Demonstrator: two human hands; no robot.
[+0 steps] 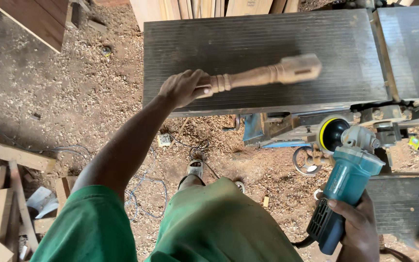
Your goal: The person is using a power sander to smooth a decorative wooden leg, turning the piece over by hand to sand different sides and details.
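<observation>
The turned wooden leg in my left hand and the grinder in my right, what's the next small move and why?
Probably lower the turned wooden leg flat onto the ribbed machine table. The left hand holds it by one end, its square end blurred, while the right hand holds the teal grinder well clear.

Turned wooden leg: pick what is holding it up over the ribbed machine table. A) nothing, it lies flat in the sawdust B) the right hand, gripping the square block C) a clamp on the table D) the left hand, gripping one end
D: the left hand grips the narrow end of the turned wooden leg above the machine table, while the right hand holds the teal angle grinder.
</observation>
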